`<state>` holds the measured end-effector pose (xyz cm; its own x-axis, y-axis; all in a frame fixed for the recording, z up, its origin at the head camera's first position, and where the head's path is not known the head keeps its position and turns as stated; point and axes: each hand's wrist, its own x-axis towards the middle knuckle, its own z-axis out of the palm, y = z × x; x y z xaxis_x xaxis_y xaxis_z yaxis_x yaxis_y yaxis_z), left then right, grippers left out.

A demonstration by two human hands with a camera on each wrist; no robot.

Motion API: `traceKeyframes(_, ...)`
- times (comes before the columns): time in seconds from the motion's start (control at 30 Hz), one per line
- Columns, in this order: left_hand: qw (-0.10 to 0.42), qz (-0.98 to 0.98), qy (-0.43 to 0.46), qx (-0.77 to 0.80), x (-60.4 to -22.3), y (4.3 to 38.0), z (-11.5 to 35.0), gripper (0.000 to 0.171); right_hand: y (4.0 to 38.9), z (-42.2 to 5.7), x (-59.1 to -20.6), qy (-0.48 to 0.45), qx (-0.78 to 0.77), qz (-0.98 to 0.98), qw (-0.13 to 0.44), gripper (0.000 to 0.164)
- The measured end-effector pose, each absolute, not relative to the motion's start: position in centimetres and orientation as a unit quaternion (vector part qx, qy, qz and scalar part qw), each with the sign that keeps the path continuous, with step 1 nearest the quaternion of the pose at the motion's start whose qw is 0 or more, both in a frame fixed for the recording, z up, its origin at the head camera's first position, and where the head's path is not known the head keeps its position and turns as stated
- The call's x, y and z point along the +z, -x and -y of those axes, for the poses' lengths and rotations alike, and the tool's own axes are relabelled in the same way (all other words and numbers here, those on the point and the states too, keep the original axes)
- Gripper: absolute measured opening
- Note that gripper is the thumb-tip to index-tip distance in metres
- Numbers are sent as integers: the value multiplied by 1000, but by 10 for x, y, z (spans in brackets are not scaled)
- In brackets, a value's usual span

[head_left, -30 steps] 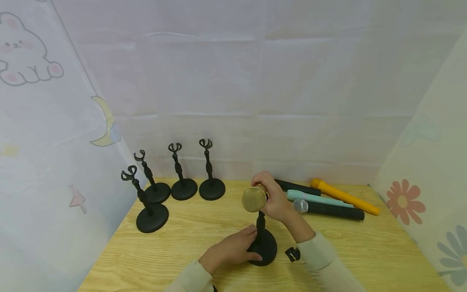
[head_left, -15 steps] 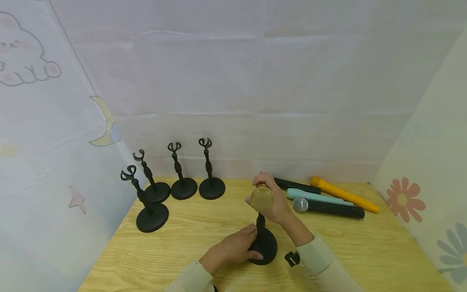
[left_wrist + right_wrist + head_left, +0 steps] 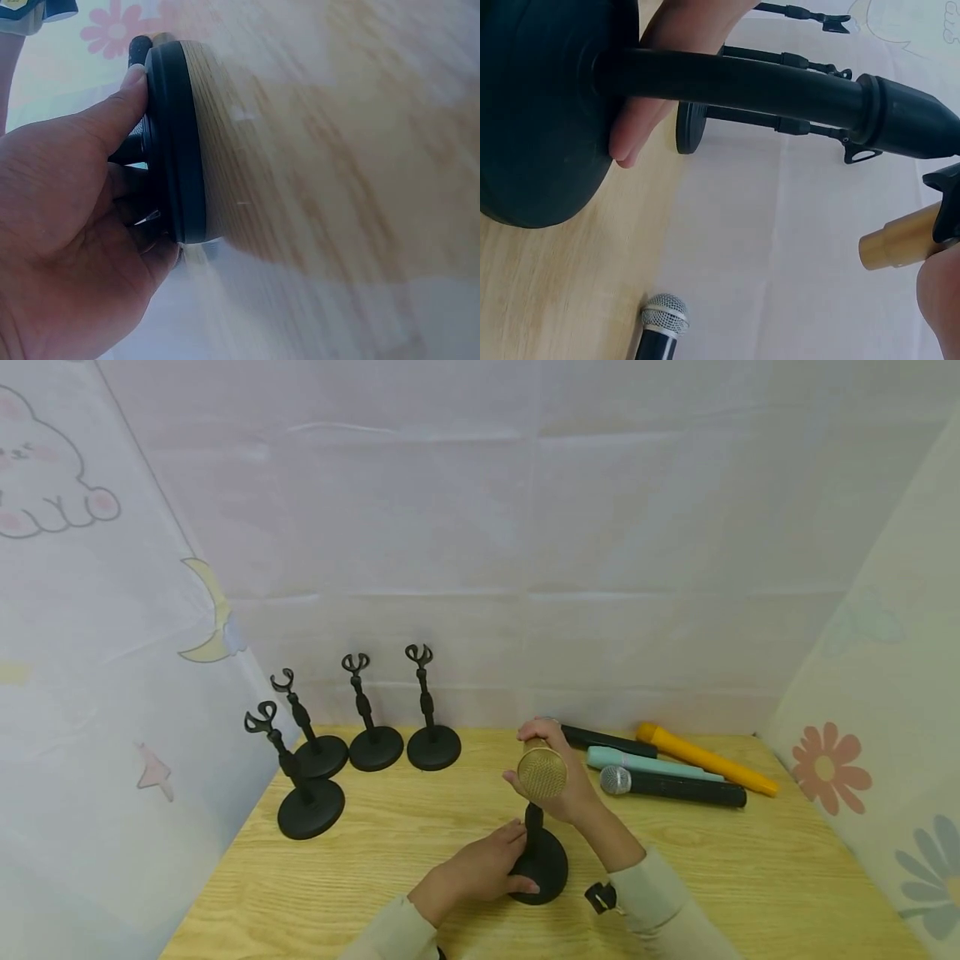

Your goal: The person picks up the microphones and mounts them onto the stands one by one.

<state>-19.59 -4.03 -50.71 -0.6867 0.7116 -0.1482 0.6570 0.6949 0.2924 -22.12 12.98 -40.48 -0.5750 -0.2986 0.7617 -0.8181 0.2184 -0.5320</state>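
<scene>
A gold microphone [image 3: 542, 774] points its mesh head toward me in the head view, and my right hand [image 3: 576, 789] grips it at the top of a black microphone stand [image 3: 551, 864]. In the right wrist view its gold handle [image 3: 900, 238] passes through the stand's black clip [image 3: 951, 204], partly cut off by the frame edge. My left hand [image 3: 483, 864] holds the round base, thumb on its near side and fingers by the pole. The left wrist view shows that base [image 3: 176, 142] on the wooden table, with the thumb against its upper face.
Several black stands [image 3: 311, 810] with bare clips stand at the left rear. On the right lie a silver-headed black microphone [image 3: 686, 787], a mint-green microphone [image 3: 648, 762], an orange microphone [image 3: 705, 758] and another black microphone [image 3: 607, 741]. A cloth backdrop [image 3: 480, 568] borders the table.
The gold microphone's head has shifted slightly right and now sits over the stand's pole. My right thumb has come into sight on its left. The left hand has kept its place on the base.
</scene>
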Motion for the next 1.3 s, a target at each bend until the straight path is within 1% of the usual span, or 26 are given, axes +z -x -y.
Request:
traceKeyframes(0.13,127,-913,-372,106,-507,196,40,81,217,-127,-398,-380,489,733,282,53)
traceKeyframes(0.27,122,-914,-374,102,-508,197,39,82,218,-125,-399,-370,494,730,292,52)
traceKeyframes(0.4,110,-913,-382,91,-510,197,39,81,218,-122,-401,-357,496,735,294,51)
traceKeyframes(0.63,89,-914,-391,65,-512,195,39,80,217,-119,-401,-360,530,713,284,41)
traceKeyframes(0.9,95,-917,-383,62,-511,193,37,81,217,-119,-401,-365,524,707,305,39)
traceKeyframes(1.03,103,-917,-379,67,-509,192,37,82,217,-121,-401,-356,521,720,288,34)
traceKeyframes(1.17,107,-918,-376,67,-510,192,36,82,226,-123,-413,-342,520,734,272,34)
traceKeyframes(1.3,106,-919,-375,66,-512,194,35,83,235,-125,-427,-333,512,742,278,36)
